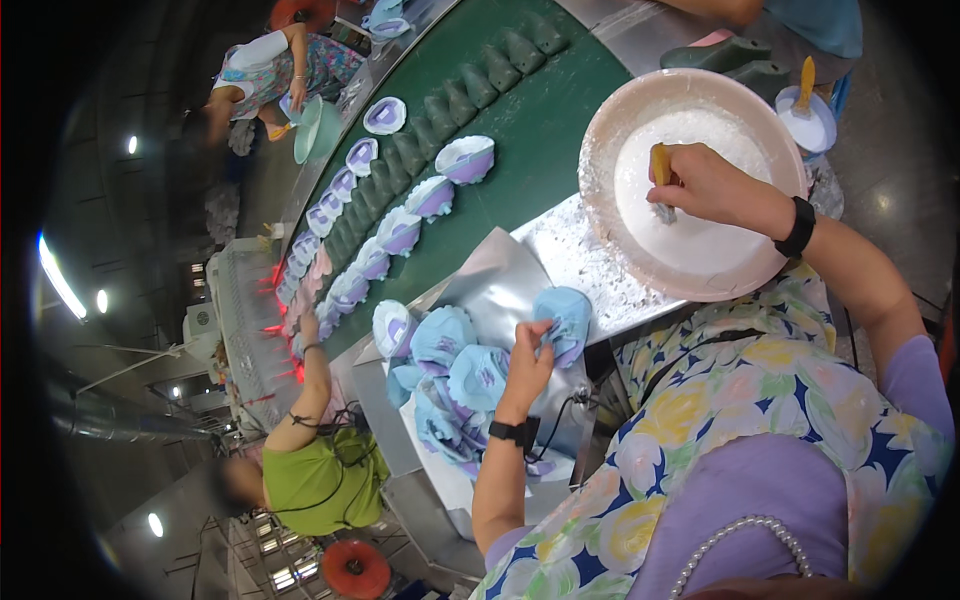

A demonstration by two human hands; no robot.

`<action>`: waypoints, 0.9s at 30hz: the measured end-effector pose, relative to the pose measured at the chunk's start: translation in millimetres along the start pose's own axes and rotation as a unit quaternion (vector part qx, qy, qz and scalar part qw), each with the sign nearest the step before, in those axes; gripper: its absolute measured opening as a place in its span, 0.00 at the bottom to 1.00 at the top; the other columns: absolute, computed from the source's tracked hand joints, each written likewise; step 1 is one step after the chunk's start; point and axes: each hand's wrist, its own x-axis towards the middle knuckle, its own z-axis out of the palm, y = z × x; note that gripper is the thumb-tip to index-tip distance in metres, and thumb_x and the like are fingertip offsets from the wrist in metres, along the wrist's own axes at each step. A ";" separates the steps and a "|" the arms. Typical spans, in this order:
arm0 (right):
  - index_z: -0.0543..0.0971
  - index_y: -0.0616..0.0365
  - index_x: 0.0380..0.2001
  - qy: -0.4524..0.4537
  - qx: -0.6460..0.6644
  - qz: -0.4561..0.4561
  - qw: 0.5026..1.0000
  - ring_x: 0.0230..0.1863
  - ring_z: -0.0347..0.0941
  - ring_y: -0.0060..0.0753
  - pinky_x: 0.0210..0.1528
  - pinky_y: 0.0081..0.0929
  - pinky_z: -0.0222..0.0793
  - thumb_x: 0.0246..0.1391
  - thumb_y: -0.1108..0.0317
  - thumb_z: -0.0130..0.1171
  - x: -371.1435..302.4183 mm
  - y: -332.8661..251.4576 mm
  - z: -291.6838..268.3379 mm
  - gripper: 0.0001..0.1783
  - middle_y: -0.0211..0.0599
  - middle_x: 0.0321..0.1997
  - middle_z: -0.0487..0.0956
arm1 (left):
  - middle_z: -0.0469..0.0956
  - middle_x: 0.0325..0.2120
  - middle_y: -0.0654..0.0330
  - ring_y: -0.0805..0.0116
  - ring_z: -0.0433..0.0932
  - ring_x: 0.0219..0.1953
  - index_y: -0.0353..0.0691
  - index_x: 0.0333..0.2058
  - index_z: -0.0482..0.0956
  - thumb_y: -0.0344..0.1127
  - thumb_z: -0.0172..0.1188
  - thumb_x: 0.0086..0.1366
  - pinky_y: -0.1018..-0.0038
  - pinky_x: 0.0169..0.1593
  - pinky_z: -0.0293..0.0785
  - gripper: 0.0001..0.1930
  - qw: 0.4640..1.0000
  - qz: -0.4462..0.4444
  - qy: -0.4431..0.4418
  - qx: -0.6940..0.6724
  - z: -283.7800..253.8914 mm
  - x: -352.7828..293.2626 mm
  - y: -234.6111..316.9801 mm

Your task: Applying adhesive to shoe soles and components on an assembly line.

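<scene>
My right hand (705, 183) is closed around the yellow handle of a brush (661, 165). Its bristles dip into white paste in a wide pale pink basin (603, 235). Lower and to the left, my left hand (530, 365) pinches the edge of a light blue shoe upper (566, 312). More blue and purple shoe uppers (478, 376) lie heaped beside that hand on a metal tray (505, 265).
A green conveyor belt (545, 105) carries rows of dark shoe lasts (478, 85) and purple-lined uppers (467, 158). A white pot with another brush (808, 125) stands beyond the basin. Other people work around the belt, one in a green top (325, 480).
</scene>
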 end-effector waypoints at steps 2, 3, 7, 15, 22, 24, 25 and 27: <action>0.76 0.64 0.28 -0.036 0.020 -0.004 0.999 0.30 0.77 0.52 0.34 0.38 0.71 0.48 0.63 0.64 2.3 7.2 13.5 0.14 0.52 0.27 0.79 | 0.69 0.49 0.46 0.49 0.70 0.52 0.40 0.64 0.58 0.22 0.58 0.54 0.63 0.61 0.64 0.37 0.946 0.196 -0.027 0.255 10.6 7.1 41.4; 0.77 0.64 0.30 -0.062 0.024 -0.038 0.997 0.32 0.77 0.54 0.35 0.39 0.70 0.48 0.64 0.64 0.4 3.9 18.7 0.13 0.54 0.29 0.79 | 0.67 0.51 0.48 0.49 0.70 0.50 0.46 0.60 0.67 0.21 0.58 0.52 0.63 0.59 0.66 0.33 0.934 0.183 -0.049 0.302 17.4 7.3 54.6; 0.76 0.62 0.33 -0.199 -0.113 -0.067 0.971 0.35 0.77 0.54 0.40 0.42 0.71 0.48 0.66 0.63 -11.3 7.6 23.5 0.12 0.51 0.31 0.79 | 0.70 0.45 0.50 0.46 0.71 0.47 0.44 0.47 0.78 0.22 0.59 0.49 0.60 0.54 0.69 0.24 0.882 0.234 -0.023 0.408 18.6 18.8 52.8; 0.73 0.60 0.29 -0.023 -0.091 -0.083 0.992 0.35 0.75 0.52 0.38 0.41 0.68 0.49 0.70 0.62 -14.4 11.8 -56.2 0.09 0.46 0.30 0.77 | 0.74 0.51 0.53 0.57 0.77 0.49 0.43 0.58 0.68 0.29 0.56 0.64 0.62 0.52 0.77 0.23 0.983 0.081 0.075 -0.148 -6.4 29.6 135.5; 0.72 0.62 0.26 0.032 0.206 -0.171 0.963 0.29 0.75 0.43 0.32 0.35 0.68 0.48 0.64 0.62 0.0 -32.4 -66.8 0.12 0.47 0.25 0.76 | 0.72 0.56 0.50 0.54 0.75 0.55 0.39 0.64 0.60 0.40 0.52 0.70 0.58 0.58 0.74 0.27 0.962 -0.028 -0.013 -0.270 26.4 52.8 197.1; 0.73 0.63 0.26 0.033 0.219 -0.161 0.962 0.29 0.75 0.44 0.33 0.35 0.68 0.48 0.63 0.62 0.8 -46.5 -72.2 0.13 0.47 0.26 0.77 | 0.71 0.57 0.50 0.54 0.74 0.56 0.39 0.64 0.60 0.41 0.50 0.71 0.57 0.59 0.73 0.26 0.959 -0.002 -0.066 -0.276 39.6 61.1 205.9; 0.74 0.63 0.26 0.021 0.231 -0.157 0.960 0.29 0.76 0.45 0.33 0.35 0.69 0.49 0.62 0.63 0.0 -48.5 -75.8 0.14 0.48 0.26 0.77 | 0.71 0.57 0.50 0.54 0.74 0.56 0.39 0.64 0.60 0.41 0.50 0.71 0.57 0.59 0.73 0.26 0.960 -0.001 -0.073 -0.270 44.3 65.1 204.7; 0.74 0.63 0.27 0.078 0.173 -0.160 0.969 0.28 0.76 0.41 0.32 0.32 0.68 0.50 0.61 0.63 1.4 -36.5 -70.4 0.15 0.46 0.26 0.78 | 0.68 0.59 0.50 0.55 0.71 0.59 0.39 0.65 0.58 0.44 0.50 0.70 0.57 0.60 0.71 0.28 0.981 0.176 -0.020 -0.081 49.2 74.1 193.3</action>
